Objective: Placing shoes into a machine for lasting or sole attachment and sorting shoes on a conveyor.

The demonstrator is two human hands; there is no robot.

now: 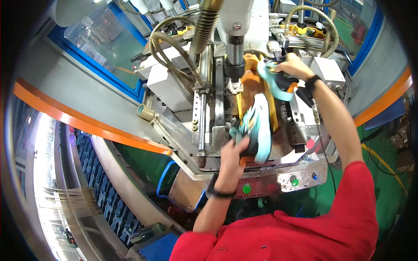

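Note:
My left hand (234, 153) is closed around a shoe (262, 126) with a light-blue and white sole and a dark upper, held tilted over the near end of the machine's bed. Motion blurs this shoe. Farther back and to the right, my right hand (297, 68) grips a second shoe (274, 81), also light blue with dark and orange parts. It hangs above the right edge of the orange-brown pad (251, 82) in the middle of the bed. My right fingertips are partly smeared.
A metal press column (235, 50) stands over the pad's far left. Ribbed hoses (170, 37) loop above the side cylinders. Along the machine's front panel sit green buttons (247, 189) and a blue one (315, 176). A curved orange edge (93, 122) runs at left, beside a conveyor (65, 174).

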